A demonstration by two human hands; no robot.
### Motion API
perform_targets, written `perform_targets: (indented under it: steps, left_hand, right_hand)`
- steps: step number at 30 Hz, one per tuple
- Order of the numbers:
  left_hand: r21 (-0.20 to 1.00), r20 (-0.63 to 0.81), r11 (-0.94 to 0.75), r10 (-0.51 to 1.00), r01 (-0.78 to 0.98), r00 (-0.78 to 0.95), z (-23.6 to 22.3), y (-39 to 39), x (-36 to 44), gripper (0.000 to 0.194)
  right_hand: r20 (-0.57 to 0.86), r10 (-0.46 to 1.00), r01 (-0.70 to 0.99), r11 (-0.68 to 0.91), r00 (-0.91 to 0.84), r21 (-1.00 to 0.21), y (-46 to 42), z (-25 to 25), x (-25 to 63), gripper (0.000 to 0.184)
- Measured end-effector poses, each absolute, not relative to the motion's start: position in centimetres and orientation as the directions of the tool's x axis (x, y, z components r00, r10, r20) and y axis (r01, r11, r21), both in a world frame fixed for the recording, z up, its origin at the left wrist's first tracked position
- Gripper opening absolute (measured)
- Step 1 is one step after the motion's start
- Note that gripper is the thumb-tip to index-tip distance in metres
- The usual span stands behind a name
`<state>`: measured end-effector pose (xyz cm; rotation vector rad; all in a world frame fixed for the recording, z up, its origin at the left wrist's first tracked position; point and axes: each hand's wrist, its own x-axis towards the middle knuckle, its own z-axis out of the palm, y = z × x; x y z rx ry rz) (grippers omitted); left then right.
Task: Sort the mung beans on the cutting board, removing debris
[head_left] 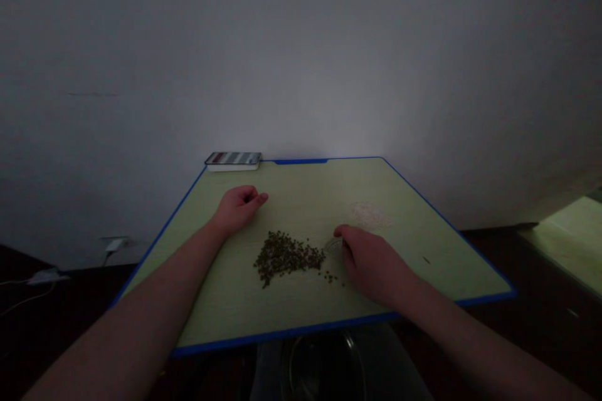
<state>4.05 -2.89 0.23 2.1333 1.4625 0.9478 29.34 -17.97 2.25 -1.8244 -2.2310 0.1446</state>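
Note:
A loose pile of small dark green and brown grains [285, 255] lies mid-table; they look like beans or peppercorns, but I cannot tell which. My right hand [374, 260] is at the pile's right edge, fingers curled round a small clear, pale object [333, 243] whose tip touches or nearly touches the grains. Its kind is not plain, as the fingers cover most of it. A thin patch of whitish grains [371, 214], possibly rice, spreads just beyond this hand. My left hand [239, 208] rests on the table left of the dark pile, closed in a loose fist with nothing visible in it.
The pale table [301, 194] has a blue edge. A phone [234, 158] lies on a white box [232, 167] at the back left corner. A dark sliver [426, 259] lies at right. A round shiny-rimmed container [324, 366] is below the front edge. The wall stands behind.

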Motion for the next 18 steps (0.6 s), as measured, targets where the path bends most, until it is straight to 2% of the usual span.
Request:
perform_targets:
  steps: [14, 16, 18]
  left_hand:
    - [0.650, 0.316, -0.386, 0.921, 0.655, 0.230, 0.3, -3.0, 4.1, 0.039]
    - [0.649, 0.314, -0.389, 0.920, 0.654, 0.235, 0.3, -2.9, 4.1, 0.039]
    - [0.648, 0.313, -0.388, 0.920, 0.656, 0.236, 0.3, -2.9, 4.0, 0.039]
  right_hand:
    - [0.187, 0.982, 0.994, 0.026, -0.005, -0.109, -14.9, 1.8, 33.2, 0.028]
    - [0.199, 0.980, 0.992, 0.044, -0.020, -0.114, -14.6, 2.2, 33.4, 0.027]
    - [0.218, 0.971, 0.978, 0.132, -0.096, -0.159, -14.3, 2.8, 32.8, 0.026]
